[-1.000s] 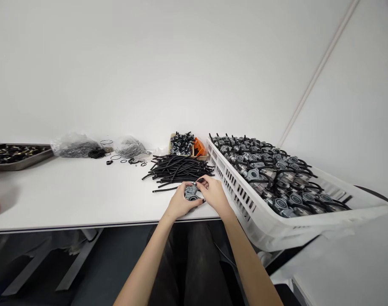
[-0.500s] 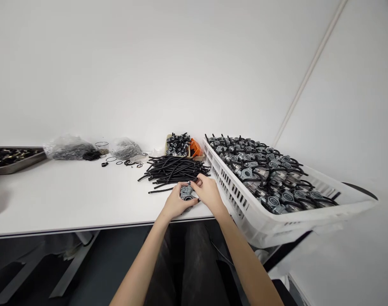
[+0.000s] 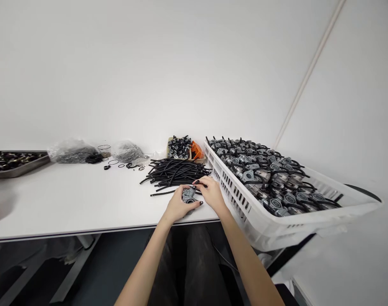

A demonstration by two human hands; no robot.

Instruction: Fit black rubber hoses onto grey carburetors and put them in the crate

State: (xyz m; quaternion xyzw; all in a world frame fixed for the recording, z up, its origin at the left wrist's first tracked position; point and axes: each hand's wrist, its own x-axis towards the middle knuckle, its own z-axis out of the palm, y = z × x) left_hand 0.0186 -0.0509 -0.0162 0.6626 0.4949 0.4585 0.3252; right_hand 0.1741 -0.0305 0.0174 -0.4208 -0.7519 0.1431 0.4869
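My left hand grips a small grey metal carburetor near the table's front edge, thumb on the near side and fingers on the far side. Close against it, my right hand pinches a black rubber hose at the carburetor's upper right; the fingers cover most of this hose. Whether hose and carburetor are joined cannot be seen. Just beyond both hands lies a pile of black hoses on the white table.
To the right, a white plastic basket holds many carburetors with hoses. Behind the hoses stand a tray of small black-and-silver parts and an orange container. Plastic bags, loose rings and a metal tray sit farther left.
My right fingers have drawn slightly up and away from the carburetor, showing more of it. The left hand keeps its grip. The view has shifted slightly.
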